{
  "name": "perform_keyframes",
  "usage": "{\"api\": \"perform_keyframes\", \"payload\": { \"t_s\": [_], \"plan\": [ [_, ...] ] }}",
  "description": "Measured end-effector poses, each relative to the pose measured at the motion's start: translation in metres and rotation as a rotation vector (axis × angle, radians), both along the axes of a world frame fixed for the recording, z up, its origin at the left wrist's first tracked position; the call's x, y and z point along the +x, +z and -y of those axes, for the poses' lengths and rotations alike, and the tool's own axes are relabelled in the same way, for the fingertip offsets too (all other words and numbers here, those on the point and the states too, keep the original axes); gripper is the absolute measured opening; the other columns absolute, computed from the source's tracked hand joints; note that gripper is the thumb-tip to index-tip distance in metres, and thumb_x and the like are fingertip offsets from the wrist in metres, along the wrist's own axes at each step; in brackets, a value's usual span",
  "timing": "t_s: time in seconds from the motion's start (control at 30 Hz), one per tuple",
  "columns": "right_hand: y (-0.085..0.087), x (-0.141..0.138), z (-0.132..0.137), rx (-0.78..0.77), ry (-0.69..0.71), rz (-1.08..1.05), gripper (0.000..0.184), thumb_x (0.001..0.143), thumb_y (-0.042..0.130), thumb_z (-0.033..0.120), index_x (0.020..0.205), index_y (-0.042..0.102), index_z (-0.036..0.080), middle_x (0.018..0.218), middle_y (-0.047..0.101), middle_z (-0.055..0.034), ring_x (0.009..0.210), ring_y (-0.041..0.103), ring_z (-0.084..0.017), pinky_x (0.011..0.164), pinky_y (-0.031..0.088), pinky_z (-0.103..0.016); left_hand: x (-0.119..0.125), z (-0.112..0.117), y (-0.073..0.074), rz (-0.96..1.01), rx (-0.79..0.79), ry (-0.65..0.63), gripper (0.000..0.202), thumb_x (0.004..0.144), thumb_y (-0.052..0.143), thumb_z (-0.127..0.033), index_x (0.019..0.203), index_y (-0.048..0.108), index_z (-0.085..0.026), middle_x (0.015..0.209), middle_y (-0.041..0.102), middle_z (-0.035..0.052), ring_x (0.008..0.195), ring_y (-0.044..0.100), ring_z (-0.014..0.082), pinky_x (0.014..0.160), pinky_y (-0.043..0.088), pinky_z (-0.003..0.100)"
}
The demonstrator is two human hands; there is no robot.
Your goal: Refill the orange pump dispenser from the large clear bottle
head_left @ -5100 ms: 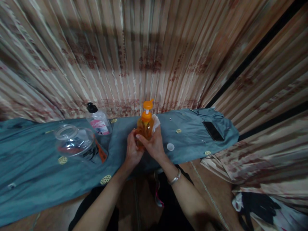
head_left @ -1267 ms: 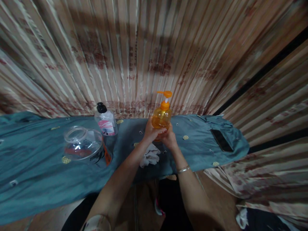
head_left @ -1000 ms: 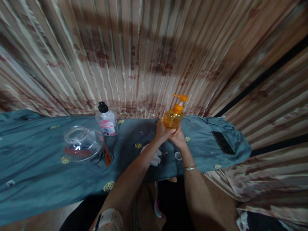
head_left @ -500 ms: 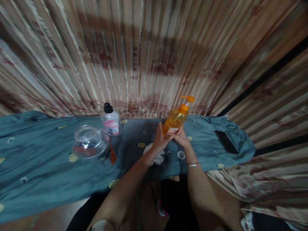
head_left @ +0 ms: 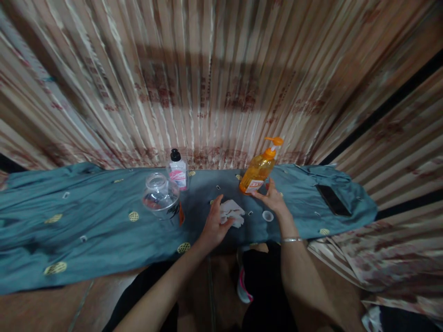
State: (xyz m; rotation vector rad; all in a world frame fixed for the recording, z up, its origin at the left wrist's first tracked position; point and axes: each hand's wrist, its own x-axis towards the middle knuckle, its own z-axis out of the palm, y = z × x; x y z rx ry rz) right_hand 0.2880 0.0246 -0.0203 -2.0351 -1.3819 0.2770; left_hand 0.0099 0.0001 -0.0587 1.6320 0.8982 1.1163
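An amber pump bottle (head_left: pixel 258 170) with an orange pump head and a white-and-red label stands on the blue-green cloth. My right hand (head_left: pixel 273 198) is at its lower right side, fingers apart, the thumb by the base; whether it touches the bottle I cannot tell. My left hand (head_left: pixel 215 227) reaches around the left side of a crumpled white tissue (head_left: pixel 232 212), thumb and fingers spread, not closed on it. Near my right wrist lies a small round white cap (head_left: pixel 267 216).
To the left are a clear wide-necked plastic jar (head_left: pixel 161 200) and, behind it, a small black-capped bottle (head_left: pixel 178 174) with a pink label. A dark phone (head_left: pixel 332 200) lies at the right end of the cloth (head_left: pixel 107 240). A pleated curtain (head_left: pixel 221 92) hangs behind.
Both hands held the pump bottle before; now it stands on the cloth. My left hand has left it and come down to the tissue. My right hand has loosened. The view has shifted left.
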Motion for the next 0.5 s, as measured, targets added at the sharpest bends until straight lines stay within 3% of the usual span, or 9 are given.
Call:
{"api": "perform_keyframes", "payload": {
  "t_s": [0.1, 0.23, 0.37, 0.5],
  "plan": [
    [0.015, -0.007, 0.018, -0.303, 0.042, 0.231, 0.062, 0.09, 0.079, 0.038, 0.143, 0.063, 0.01, 0.134, 0.075, -0.0254, 0.125, 0.073, -0.037, 0.1, 0.057, -0.043, -0.019, 0.018, 0.001, -0.018, -0.047, 0.005, 0.076, 0.086, 0.081, -0.026, 0.155, 0.049, -0.023, 0.166, 0.049, 0.0195, 0.157, 0.043, 0.0387, 0.129, 0.032, 0.066],
    [0.025, -0.036, 0.026, -0.354, 0.16, 0.281, 0.023, 0.097, 0.071, 0.03, 0.116, 0.079, 0.019, 0.115, 0.083, -0.0146, 0.115, 0.077, -0.03, 0.095, 0.055, -0.032, -0.043, 0.034, 0.008, -0.047, -0.057, 0.002, 0.066, 0.086, 0.076, -0.022, 0.148, 0.056, -0.024, 0.161, 0.057, 0.0167, 0.154, 0.049, 0.0344, 0.128, 0.035, 0.062],
    [0.021, -0.078, 0.016, -0.355, 0.309, 0.275, 0.026, 0.101, 0.068, 0.038, 0.119, 0.077, 0.021, 0.123, 0.082, -0.0121, 0.119, 0.075, -0.029, 0.093, 0.053, -0.03, -0.064, 0.042, 0.016, -0.066, -0.036, -0.004, 0.051, 0.088, 0.073, -0.023, 0.138, 0.065, -0.026, 0.151, 0.067, 0.014, 0.145, 0.059, 0.0328, 0.124, 0.042, 0.059],
    [0.015, -0.111, 0.003, -0.355, 0.393, 0.253, 0.026, 0.086, 0.085, 0.039, 0.099, 0.079, 0.018, 0.11, 0.082, -0.014, 0.108, 0.077, -0.032, 0.084, 0.055, -0.03, -0.077, 0.048, 0.019, -0.067, -0.012, -0.004, 0.048, 0.088, 0.072, -0.022, 0.136, 0.067, -0.026, 0.148, 0.069, 0.0132, 0.142, 0.062, 0.0316, 0.121, 0.046, 0.056]
  ]
}}
